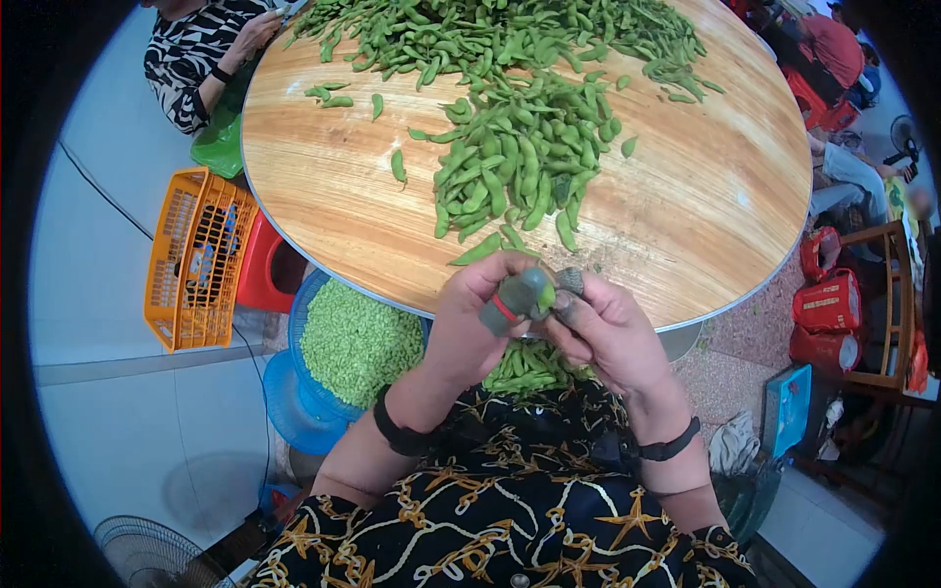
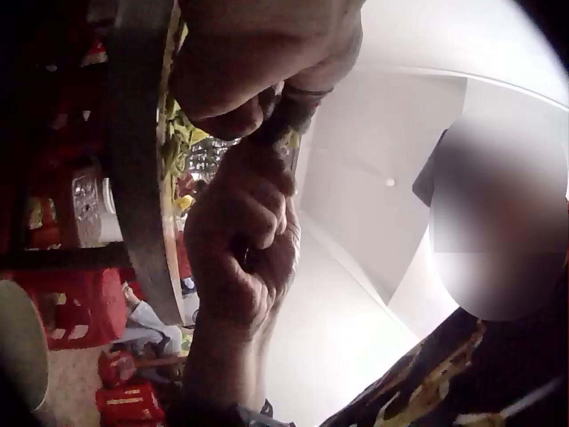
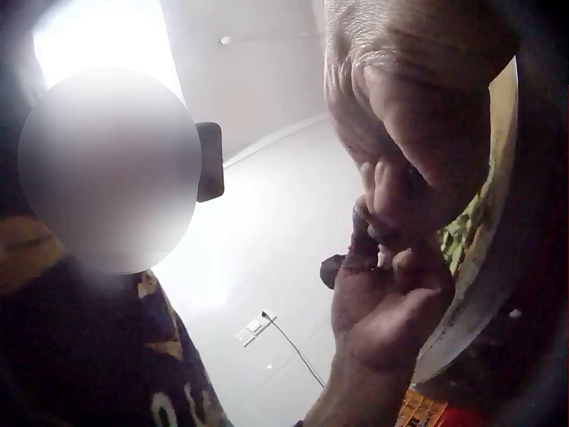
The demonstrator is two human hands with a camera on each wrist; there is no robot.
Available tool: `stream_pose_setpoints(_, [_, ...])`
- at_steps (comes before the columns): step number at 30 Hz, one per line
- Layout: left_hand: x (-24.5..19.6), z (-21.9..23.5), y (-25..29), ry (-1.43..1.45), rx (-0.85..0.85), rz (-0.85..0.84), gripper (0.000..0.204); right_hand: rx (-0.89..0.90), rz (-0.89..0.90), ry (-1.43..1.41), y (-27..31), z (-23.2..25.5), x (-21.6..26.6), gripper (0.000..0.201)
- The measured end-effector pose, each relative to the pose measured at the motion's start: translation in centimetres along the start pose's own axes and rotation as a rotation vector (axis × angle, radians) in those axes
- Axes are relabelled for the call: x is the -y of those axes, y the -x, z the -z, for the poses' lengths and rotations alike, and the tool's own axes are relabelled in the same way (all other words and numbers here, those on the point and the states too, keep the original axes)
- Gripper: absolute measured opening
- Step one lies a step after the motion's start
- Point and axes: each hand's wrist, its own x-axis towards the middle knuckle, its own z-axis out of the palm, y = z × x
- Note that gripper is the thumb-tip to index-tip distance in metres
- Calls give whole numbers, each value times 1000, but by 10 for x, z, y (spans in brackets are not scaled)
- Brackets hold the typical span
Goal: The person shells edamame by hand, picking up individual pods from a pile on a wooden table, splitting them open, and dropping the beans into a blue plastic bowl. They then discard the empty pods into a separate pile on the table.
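In the head view, both hands meet over the near edge of the round table. A green soybean pod (image 1: 546,296) shows between their fingertips, partly hidden by them. My left hand (image 1: 469,318) pinches it; a grey cover with a red band (image 1: 504,307) is on the thumb. My right hand (image 1: 619,338), its fingertips also darkly covered, pinches the pod from the other side. In the left wrist view the left hand (image 2: 267,62) and right hand (image 2: 240,222) touch at the fingertips. Dim light hides the pod in the right wrist view.
Many soybean pods (image 1: 520,147) lie heaped on the wooden table (image 1: 333,186). More pods (image 1: 529,367) are below my hands. At left stand a blue basket of shelled beans (image 1: 358,343), a red stool (image 1: 270,265) and an orange crate (image 1: 186,265). Another person's arm (image 1: 216,83) is at far left.
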Motion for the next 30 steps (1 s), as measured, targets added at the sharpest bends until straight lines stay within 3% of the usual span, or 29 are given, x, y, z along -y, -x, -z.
stream_pose_setpoints(1, [2,-8,1,-270,-105,-61,25,-2,0,-1,-1,0,-5,11])
stream_pose_setpoints(2, [3,-13,3,-539,-212,-124,21,-113,194,321,-2,0,-10,9])
stream_pose_setpoints(3, [3,-11,2,-538,-214,-123,21,-221,387,642,-3,0,-13,8])
stream_pose_setpoints(5, [4,-4,0,-957,-196,-369,15,-265,350,686,-4,1,-14,8])
stream_pose_setpoints(8, [0,-20,2,-830,-261,-289,11,-268,409,864,-5,4,-7,10])
stream_pose_setpoints(10, [-5,-25,3,-797,-248,-258,11,-145,141,379,-4,1,0,13])
stream_pose_setpoints(14, [6,0,-3,-788,-206,-262,13,-103,31,128,-3,4,5,16])
stream_pose_setpoints(15, [3,-1,-2,-789,-207,-263,13,-134,44,193,-3,3,4,14])
stream_pose_setpoints(17, [-4,-4,-1,-144,-226,-7,16,-164,57,258,-5,0,1,13])
stream_pose_setpoints(19, [0,-3,-3,-154,-210,-39,17,-340,528,863,-8,-5,-8,12])
stream_pose_setpoints(21, [4,-7,-3,-164,-194,-68,18,-369,518,932,-8,-9,-5,14])
stream_pose_setpoints(23, [6,-15,-3,-379,-343,-72,21,-397,559,1246,-10,-12,-2,16])
stream_pose_setpoints(27, [9,7,-2,-465,-315,-179,19,-241,467,978,-15,1,13,17])
stream_pose_setpoints(29, [0,-2,-3,-444,-296,-185,29,-563,548,1417,-20,9,15,18])
stream_pose_setpoints(30, [0,-6,-3,-444,-296,-184,29,-587,570,1555,-22,10,14,19])
